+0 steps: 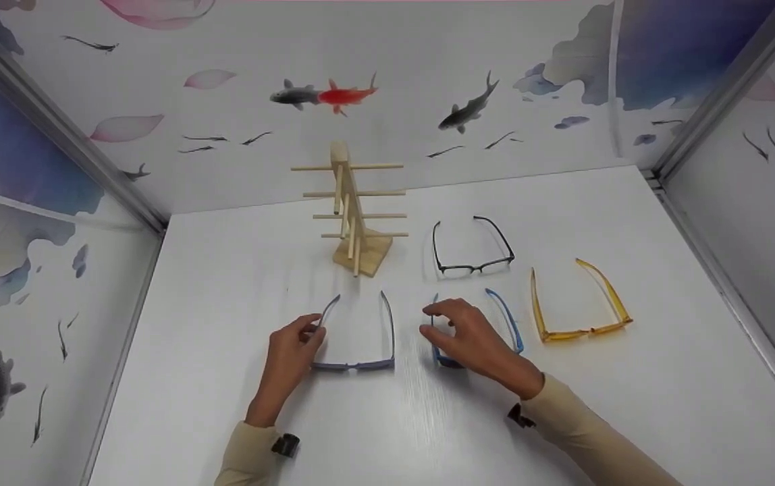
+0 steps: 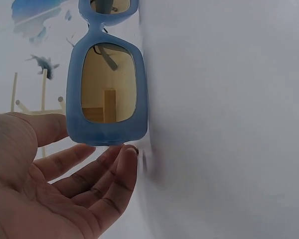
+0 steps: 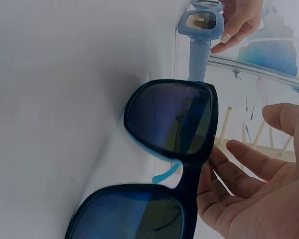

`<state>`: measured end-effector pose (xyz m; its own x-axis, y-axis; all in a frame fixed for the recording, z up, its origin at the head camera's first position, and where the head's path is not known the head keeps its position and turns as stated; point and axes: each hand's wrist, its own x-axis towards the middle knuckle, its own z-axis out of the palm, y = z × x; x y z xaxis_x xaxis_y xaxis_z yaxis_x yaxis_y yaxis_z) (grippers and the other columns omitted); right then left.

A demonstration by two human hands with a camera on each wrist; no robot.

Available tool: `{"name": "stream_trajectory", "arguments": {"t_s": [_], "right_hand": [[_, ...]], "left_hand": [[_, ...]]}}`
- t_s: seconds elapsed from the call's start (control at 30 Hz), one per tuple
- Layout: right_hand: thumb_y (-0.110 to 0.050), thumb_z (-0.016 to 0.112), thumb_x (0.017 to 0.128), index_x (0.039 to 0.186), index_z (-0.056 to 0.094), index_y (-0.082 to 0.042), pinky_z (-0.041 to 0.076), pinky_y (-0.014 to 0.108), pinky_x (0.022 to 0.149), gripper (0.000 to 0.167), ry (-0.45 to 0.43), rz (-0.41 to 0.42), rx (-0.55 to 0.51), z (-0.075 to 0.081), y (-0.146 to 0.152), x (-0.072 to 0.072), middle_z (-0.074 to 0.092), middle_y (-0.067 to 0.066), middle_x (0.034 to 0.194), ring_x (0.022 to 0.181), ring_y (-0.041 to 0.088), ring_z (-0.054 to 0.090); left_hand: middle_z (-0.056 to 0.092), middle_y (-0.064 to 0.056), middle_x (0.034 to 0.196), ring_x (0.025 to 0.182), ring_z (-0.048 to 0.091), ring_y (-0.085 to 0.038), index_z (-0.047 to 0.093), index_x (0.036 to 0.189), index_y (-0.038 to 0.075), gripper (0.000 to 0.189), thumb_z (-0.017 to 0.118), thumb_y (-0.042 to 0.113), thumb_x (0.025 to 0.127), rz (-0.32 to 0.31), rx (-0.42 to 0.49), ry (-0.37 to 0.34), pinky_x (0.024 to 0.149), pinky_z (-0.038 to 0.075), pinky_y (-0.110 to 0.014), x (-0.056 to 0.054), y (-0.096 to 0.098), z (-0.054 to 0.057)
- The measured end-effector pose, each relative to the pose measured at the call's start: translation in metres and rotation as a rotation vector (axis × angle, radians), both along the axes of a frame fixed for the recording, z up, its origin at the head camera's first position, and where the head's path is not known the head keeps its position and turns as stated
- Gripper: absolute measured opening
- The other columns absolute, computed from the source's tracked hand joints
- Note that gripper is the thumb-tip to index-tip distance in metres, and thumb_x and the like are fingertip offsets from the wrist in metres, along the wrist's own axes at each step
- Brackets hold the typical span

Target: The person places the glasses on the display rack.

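At centre left, my left hand [image 1: 289, 344] has its thumb and fingers around the left temple of blue-grey sunglasses [image 1: 374, 365]. In the left wrist view the thumb tip passes behind the thick blue frame [image 2: 74, 112], while the curled fingers lie beside its end. My right hand [image 1: 472, 337] hovers over sunglasses with bright blue temples [image 1: 508, 320], thumb and index finger spread apart above the left temple. Seen in the right wrist view, their dark front [image 3: 192, 174] stands close by the relaxed fingers of the right hand [image 3: 259, 184]. Both pairs have their temples unfolded, pointing away.
A wooden display rack [image 1: 354, 216] with several pegs stands at the back of the white table [image 1: 225, 304]. Black-framed glasses [image 1: 475, 268] and yellow glasses [image 1: 586, 332] lie on the right, temples open. Printed panels [image 1: 387, 40] wall in the back and sides.
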<state>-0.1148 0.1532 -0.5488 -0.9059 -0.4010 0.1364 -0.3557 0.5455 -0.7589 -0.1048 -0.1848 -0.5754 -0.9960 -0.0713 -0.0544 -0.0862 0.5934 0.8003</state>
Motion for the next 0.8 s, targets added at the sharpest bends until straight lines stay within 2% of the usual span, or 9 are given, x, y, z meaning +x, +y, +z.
{"name": "stream_trajectory", "arguments": {"t_s": [0.17,0.43,0.63,0.8], "right_hand": [[-0.026,0.074,0.108,0.132,0.075,0.001,0.058,0.051,0.092,0.037,-0.039,0.001,-0.006,-0.002,-0.008,0.0,0.076,0.018,0.127,0.108,0.032,0.069],[-0.023,0.075,0.107,0.13,0.076,0.001,0.053,0.039,0.079,0.033,-0.068,0.012,0.028,-0.005,-0.022,0.0,0.078,0.015,0.12,0.091,0.024,0.063],[-0.019,0.074,0.105,0.128,0.078,0.0,0.055,0.039,0.082,0.03,-0.068,0.046,0.043,-0.009,-0.032,0.0,0.079,0.012,0.118,0.094,0.019,0.063],[-0.017,0.075,0.105,0.127,0.078,0.0,0.058,0.044,0.086,0.028,-0.059,0.026,0.059,-0.01,-0.037,0.003,0.079,0.011,0.118,0.1,0.023,0.066]], "left_hand": [[0.08,-0.013,0.11,0.092,0.07,-0.022,0.075,0.136,-0.001,0.033,0.071,0.007,0.105,0.016,-0.017,-0.023,0.075,0.059,-0.033,-0.002,-0.003,0.0],[0.079,-0.012,0.106,0.091,0.068,-0.022,0.077,0.134,-0.002,0.03,0.07,0.003,0.104,0.023,-0.037,-0.032,0.077,0.058,-0.034,-0.002,-0.005,0.0],[0.08,-0.013,0.104,0.088,0.068,-0.021,0.076,0.132,-0.004,0.03,0.071,0.003,0.103,0.007,-0.046,-0.031,0.072,0.056,-0.03,0.0,-0.009,0.001],[0.079,-0.01,0.1,0.083,0.065,-0.019,0.077,0.131,-0.004,0.029,0.071,0.004,0.104,-0.02,-0.044,-0.051,0.069,0.055,-0.028,0.004,-0.013,0.002]]}}
